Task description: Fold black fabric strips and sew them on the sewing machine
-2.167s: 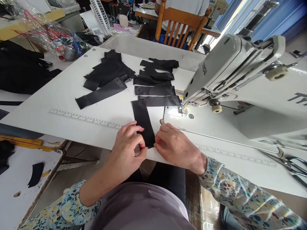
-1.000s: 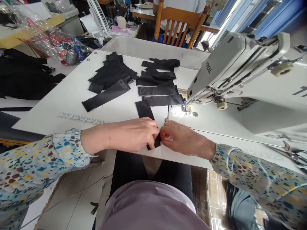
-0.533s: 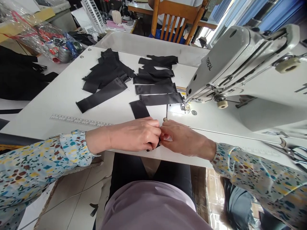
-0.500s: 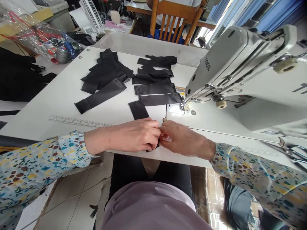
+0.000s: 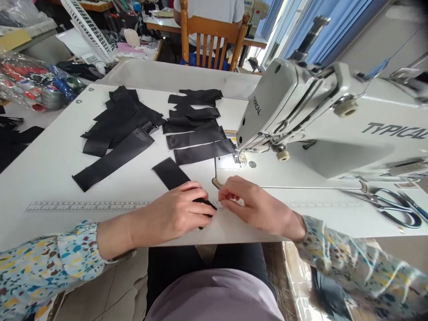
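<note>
My left hand (image 5: pixel 180 211) lies near the table's front edge, its fingers closed over a folded black fabric strip (image 5: pixel 170 173). One end of the strip reaches out beyond the knuckles toward the back left; a folded edge shows between the fingers. Just to the right, apart from the strip, is my right hand (image 5: pixel 257 200). Its fingers are curled, with thumb and forefinger tips close together; whether anything is between them cannot be made out. A row of black strips (image 5: pixel 203 151) leads up to the needle of the sewing machine (image 5: pixel 274 102).
A heap of black strips (image 5: pixel 123 116) lies at the left of the white table (image 5: pixel 43 178). A printed ruler scale (image 5: pixel 83 206) runs along the front. Scissors (image 5: pixel 391 205) rest at the right. Behind the table stand a wooden chair (image 5: pixel 214 29) and a seated person.
My right hand has come away from the strip and moved slightly right. The left hand keeps the strip, whose folded edge now shows. The whole view has shifted.
</note>
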### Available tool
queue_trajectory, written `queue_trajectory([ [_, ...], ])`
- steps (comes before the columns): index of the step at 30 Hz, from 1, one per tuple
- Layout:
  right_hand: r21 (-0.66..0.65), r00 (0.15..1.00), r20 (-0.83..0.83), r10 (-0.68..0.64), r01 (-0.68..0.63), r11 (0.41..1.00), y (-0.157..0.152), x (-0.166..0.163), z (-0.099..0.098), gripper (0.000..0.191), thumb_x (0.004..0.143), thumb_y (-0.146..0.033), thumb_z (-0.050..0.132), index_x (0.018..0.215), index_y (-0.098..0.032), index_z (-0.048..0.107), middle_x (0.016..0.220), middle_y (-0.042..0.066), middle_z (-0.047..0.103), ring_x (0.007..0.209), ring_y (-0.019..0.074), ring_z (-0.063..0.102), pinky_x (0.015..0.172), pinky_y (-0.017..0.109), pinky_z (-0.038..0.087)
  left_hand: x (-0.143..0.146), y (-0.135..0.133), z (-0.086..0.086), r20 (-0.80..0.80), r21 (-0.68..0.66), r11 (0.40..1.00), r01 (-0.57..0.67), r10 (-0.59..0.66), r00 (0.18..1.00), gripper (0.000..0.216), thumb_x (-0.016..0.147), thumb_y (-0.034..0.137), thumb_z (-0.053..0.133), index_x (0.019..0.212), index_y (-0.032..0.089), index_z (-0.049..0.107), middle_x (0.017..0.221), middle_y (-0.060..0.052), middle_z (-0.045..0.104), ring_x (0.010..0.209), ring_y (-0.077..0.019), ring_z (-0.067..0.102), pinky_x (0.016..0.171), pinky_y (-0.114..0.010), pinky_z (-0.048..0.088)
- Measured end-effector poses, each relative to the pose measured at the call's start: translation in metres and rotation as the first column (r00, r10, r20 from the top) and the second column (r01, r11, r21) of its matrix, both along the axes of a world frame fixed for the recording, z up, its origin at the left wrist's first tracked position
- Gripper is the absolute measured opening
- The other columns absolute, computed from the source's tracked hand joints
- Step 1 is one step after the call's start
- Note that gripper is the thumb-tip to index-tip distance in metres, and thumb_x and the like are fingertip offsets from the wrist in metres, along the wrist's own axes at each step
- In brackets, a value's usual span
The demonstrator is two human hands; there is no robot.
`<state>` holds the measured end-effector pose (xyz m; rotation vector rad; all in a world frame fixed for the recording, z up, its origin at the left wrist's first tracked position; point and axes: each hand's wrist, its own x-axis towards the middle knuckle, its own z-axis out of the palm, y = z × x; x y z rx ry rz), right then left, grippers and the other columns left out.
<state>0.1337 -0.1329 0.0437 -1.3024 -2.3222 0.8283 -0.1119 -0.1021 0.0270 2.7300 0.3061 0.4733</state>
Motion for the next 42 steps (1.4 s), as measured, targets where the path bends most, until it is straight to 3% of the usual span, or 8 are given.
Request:
queue_trajectory([
  [4,0.151,0.991,-0.032,-0.128,0.131,0.98,-0.019,0.028,-0.001,0.019,0.1,-0.012,0.051,0.108,-0.021,0.066,0.095,0.006,0.063,0.094,0.0222,0.057,0.081,0.038,0.05,0.024,0.002,-0.018,0.083,0.117,0.978,-0.174,0.165,0.983,0.026,0.1,0.009,0.055,0.099,0.025,0.076,0.115,0.0,0.078,0.11,-0.0234,0.063,0.101,-0.043,0.048],
  [11,0.338,0.988,0.076,-0.132,0.099,0.936,-0.023,0.054,-0.015,0.032,0.097,-0.01,0.053,0.125,-0.018,0.064,0.112,0.013,0.061,0.103,0.028,0.053,0.09,0.05,0.053,0.076,0.027,-0.027,0.206,0.192,0.92,-0.342,0.302,0.931,0.024,0.1,0.011,0.058,0.101,0.023,0.078,0.11,-0.003,0.079,0.103,-0.0226,0.066,0.094,-0.044,0.05],
  [14,0.348,0.982,0.125,-0.138,0.087,0.933,-0.011,0.059,-0.017,0.035,0.095,-0.009,0.053,0.127,-0.018,0.064,0.113,0.013,0.061,0.104,0.028,0.052,0.091,0.05,0.053,0.088,0.031,-0.024,0.184,0.198,0.913,-0.356,0.322,0.929,0.023,0.1,0.012,0.059,0.097,0.023,0.078,0.11,-0.002,0.079,0.103,-0.0224,0.066,0.097,-0.046,0.048],
  [19,0.332,0.984,0.148,-0.099,0.045,0.942,0.006,0.061,-0.02,0.024,0.097,-0.01,0.053,0.115,-0.015,0.067,0.106,0.011,0.06,0.101,0.0259,0.051,0.093,0.047,0.051,0.097,0.031,-0.022,0.186,0.197,0.91,-0.365,0.331,0.925,0.023,0.1,0.012,0.058,0.092,0.021,0.077,0.108,-0.002,0.078,0.104,-0.0214,0.066,0.101,-0.046,0.046],
  [23,0.338,0.987,0.116,-0.108,0.063,0.939,0.008,0.063,-0.025,0.028,0.101,-0.016,0.051,0.125,-0.017,0.065,0.11,0.011,0.059,0.102,0.0252,0.051,0.093,0.046,0.05,0.097,0.031,-0.024,0.219,0.2,0.905,-0.376,0.333,0.917,0.022,0.1,0.012,0.059,0.091,0.021,0.077,0.106,-0.003,0.076,0.105,-0.0222,0.064,0.101,-0.047,0.046],
  [29,0.348,0.969,0.196,-0.148,0.073,0.935,0.011,0.067,-0.03,0.034,0.105,-0.02,0.044,0.133,-0.022,0.063,0.12,0.011,0.059,0.102,0.0254,0.053,0.094,0.048,0.049,0.096,0.037,-0.028,0.247,0.146,0.906,-0.398,0.356,0.901,0.019,0.096,0.01,0.063,0.089,0.02,0.078,0.102,-0.006,0.068,0.108,-0.0241,0.058,0.1,-0.046,0.048],
  [37,0.408,0.933,0.267,-0.242,0.119,0.905,0.027,0.072,-0.037,0.04,0.107,-0.026,0.041,0.141,-0.03,0.062,0.116,0.013,0.057,0.109,0.0284,0.054,0.093,0.047,0.051,0.102,0.053,-0.026,0.245,0.184,0.886,-0.426,0.378,0.893,0.02,0.097,0.013,0.062,0.084,0.02,0.075,0.094,-0.004,0.068,0.094,-0.0207,0.06,0.098,-0.048,0.048],
  [42,0.391,0.929,0.283,-0.236,0.113,0.914,0.03,0.073,-0.036,0.04,0.107,-0.026,0.041,0.141,-0.03,0.062,0.113,0.013,0.059,0.104,0.027,0.056,0.093,0.047,0.05,0.104,0.053,-0.025,0.251,0.2,0.893,-0.404,0.352,0.902,0.018,0.098,0.011,0.061,0.088,0.019,0.074,0.1,-0.003,0.071,0.104,-0.0224,0.061,0.101,-0.048,0.046],
])
